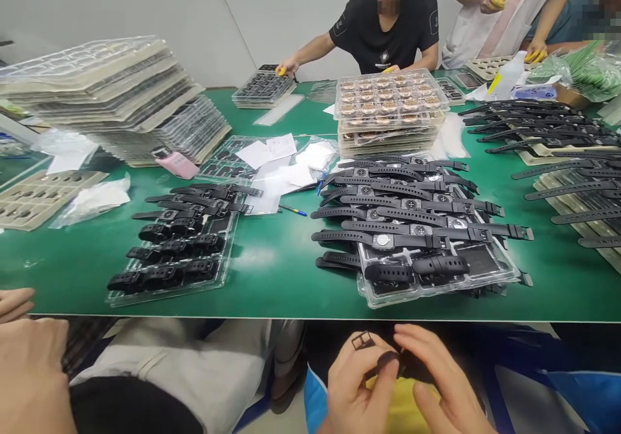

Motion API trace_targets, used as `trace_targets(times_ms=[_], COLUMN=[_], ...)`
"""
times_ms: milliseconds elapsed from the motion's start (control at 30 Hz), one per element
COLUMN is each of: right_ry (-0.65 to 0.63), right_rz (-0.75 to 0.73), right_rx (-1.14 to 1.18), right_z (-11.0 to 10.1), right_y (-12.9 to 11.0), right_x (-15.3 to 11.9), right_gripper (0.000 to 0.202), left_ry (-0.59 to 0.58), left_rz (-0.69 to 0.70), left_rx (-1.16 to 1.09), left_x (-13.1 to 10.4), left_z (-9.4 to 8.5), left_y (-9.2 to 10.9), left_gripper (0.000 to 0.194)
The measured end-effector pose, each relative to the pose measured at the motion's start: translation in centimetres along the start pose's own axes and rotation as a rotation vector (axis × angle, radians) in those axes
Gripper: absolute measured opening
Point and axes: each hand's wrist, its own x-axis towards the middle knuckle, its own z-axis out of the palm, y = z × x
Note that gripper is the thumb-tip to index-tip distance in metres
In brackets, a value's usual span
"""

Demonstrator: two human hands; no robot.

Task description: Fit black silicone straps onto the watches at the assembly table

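A green counter (281, 272) stretches across the view, bearing a tall leaning stack of trays (121, 97) at the left, a clear tray (485, 260) heaped with black-strapped watches nearer the right, and a smaller tray load of watches (169, 246) between them. Below the counter's near edge, the left hand (356, 382) pinches a black strap (388, 359) between thumb and fingers, while the right hand (444, 382) curves close beside it, its grip impossible to tell; a small square buckle (361, 340) sticks up over the left fingers.
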Motion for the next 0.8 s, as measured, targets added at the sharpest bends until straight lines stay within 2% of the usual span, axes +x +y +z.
trace_targets(times_ms=[67,133,200,267,333,433,500,567,667,733,800], right_ry=[0.056,0.094,0.096,0.103,0.125,0.216,0.281,0.314,0.270,0.175,0.077], right_rz=[-0.140,-0.177,-0.095,0.080,0.221,0.265,0.232,0.167,0.022,0.040,0.112], right_rx=[-0.072,-0.023,0.099,0.270,0.465,0.700,0.740,0.688,0.532,0.404,0.291], right_z=[-0.1,0.3,0.9,1.4,1.7,1.8,2.0,2.4,2.9,2.7,2.0], right_y=[-0.4,-1.1,-1.8,-2.6,-3.3,-4.0,-4.0,-3.6,-2.7,-2.3,-2.4], right_x=[0.4,1.0,1.7,2.2,2.4,2.5,2.3,2.1,1.9,2.0,2.2], right_gripper=[0.040,0.029,0.020,0.020,0.024,0.024,0.019,0.023,0.037,0.037,0.039], left_ry=[0.005,0.002,0.007,0.016,0.044,0.110,0.063,-0.051,-0.214,-0.325,-0.427], left_rz=[0.053,0.070,-0.015,-0.197,-0.355,-0.389,-0.367,-0.342,-0.298,-0.250,-0.153], left_rx=[0.074,0.092,0.032,-0.104,-0.300,-0.523,-0.553,-0.467,-0.107,0.143,0.293], left_x=[0.2,0.4,0.3,0.0,-0.4,-1.1,-1.3,-1.2,-0.8,-0.5,-0.1], left_z=[0.2,0.5,0.7,0.8,0.8,0.6,0.5,0.5,0.4,0.3,0.1], left_y=[0.1,0.2,0.2,0.1,-0.1,-0.3,-0.3,0.0,0.7,0.9,0.9], left_gripper=[0.015,0.015,0.010,0.006,0.017,0.039,0.046,0.046,0.032,0.023,0.018])
